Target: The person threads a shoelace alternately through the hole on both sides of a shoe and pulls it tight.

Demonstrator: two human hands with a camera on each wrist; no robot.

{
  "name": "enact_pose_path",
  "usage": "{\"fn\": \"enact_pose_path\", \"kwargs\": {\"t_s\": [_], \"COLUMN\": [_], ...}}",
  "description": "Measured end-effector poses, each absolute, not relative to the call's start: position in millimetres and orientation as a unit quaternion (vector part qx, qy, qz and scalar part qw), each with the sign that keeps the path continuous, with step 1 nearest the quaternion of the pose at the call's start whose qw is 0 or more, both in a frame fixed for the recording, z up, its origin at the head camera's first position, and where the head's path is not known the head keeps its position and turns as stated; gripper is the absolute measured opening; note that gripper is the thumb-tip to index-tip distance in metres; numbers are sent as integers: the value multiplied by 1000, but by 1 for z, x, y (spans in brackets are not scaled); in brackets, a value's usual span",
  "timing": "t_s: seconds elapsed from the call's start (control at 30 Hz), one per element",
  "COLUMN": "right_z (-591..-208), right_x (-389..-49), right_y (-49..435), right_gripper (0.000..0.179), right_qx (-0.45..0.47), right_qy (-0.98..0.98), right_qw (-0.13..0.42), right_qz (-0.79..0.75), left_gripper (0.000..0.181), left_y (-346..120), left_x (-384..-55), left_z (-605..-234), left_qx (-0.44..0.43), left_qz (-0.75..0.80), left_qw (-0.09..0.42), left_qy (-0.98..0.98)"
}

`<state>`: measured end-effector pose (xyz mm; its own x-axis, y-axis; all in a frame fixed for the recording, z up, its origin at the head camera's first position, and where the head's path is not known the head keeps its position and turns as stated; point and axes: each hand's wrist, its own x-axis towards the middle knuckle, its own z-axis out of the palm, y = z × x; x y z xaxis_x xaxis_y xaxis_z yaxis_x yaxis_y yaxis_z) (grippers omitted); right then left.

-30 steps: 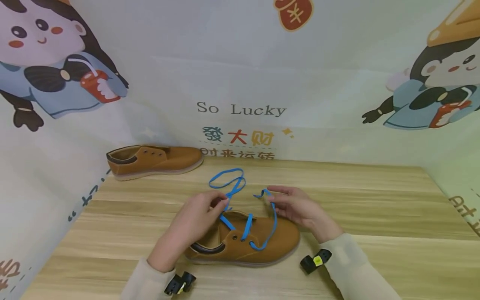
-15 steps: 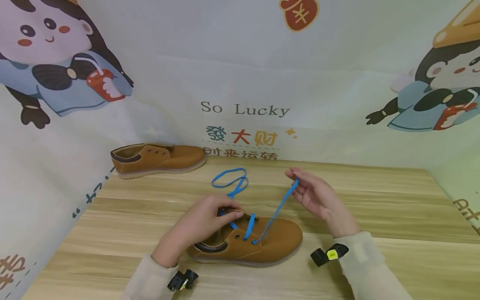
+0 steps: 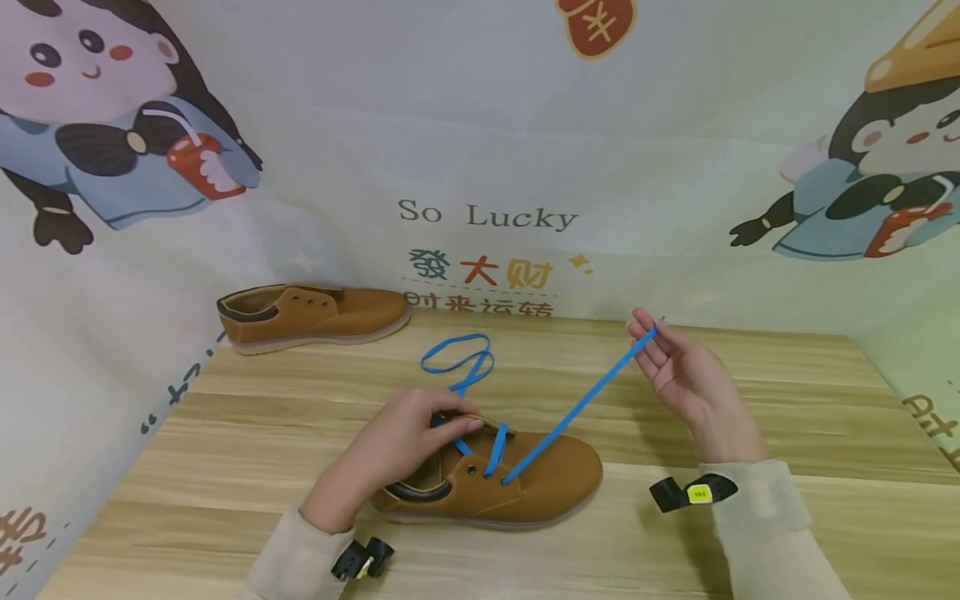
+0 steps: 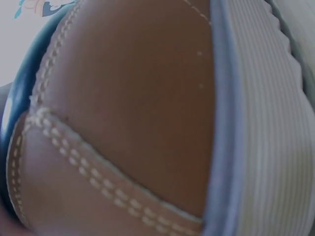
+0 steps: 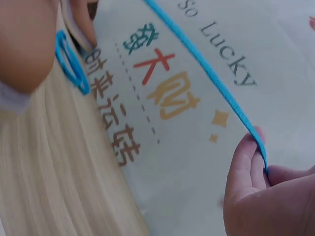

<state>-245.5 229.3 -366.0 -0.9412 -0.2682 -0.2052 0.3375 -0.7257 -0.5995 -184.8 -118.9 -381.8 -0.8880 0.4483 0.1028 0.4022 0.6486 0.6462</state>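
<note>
A brown shoe [image 3: 540, 500] lies with its toe to the right in the head view. My left hand [image 3: 401, 437] reaches over its opening and pinches the far lace flap between thumb and fingers. Up to the right, my right hand [image 3: 693, 375] pinches the blue shoelace [image 3: 581, 404] near its end. That length runs taut and straight from the front near eyelet. Another stretch of lace crosses the tongue, and the rest lies in a loose loop behind the shoe. In the left wrist view, the shoe's stitched heel side [image 4: 138, 108] fills the picture, with the left hand's fingers hidden.
A second brown shoe [image 3: 322, 321], its eyelets unlaced, stands at the back left by the printed backdrop [image 3: 637, 208]. Both shoes are on a wooden tabletop [image 3: 787, 400]. Each wrist carries a small black camera.
My right hand has drawn the lace up and to the right, and its slack curve is now straight. My left hand has shifted from the lace to the shoe's far flap.
</note>
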Motion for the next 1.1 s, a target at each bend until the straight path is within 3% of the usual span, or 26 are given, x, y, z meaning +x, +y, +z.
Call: {"fn": "enact_pose_path", "kwargs": {"t_s": [0.17,0.57,0.87,1.1], "right_z": [-360,-345,-350,-364], "right_x": [-241,-209,-187,-178], "right_y": [218,165,129,108], "right_gripper": [27,25,22,38], "right_qx": [10,-89,-122,-121], "right_qy": [398,572,628,637], "right_qw": [180,163,184,225], "right_qz": [-899,-799,-747,-727], "left_gripper": [18,20,19,18], "left_y": [-120,-119,-119,-120], "left_x": [-185,-187,-188,-189], "left_z": [-381,-381,-382,-383], "left_qx": [229,232,233,244], "left_qz": [353,347,357,363], "left_qw": [40,46,50,46], "left_qy": [906,908,903,898]}}
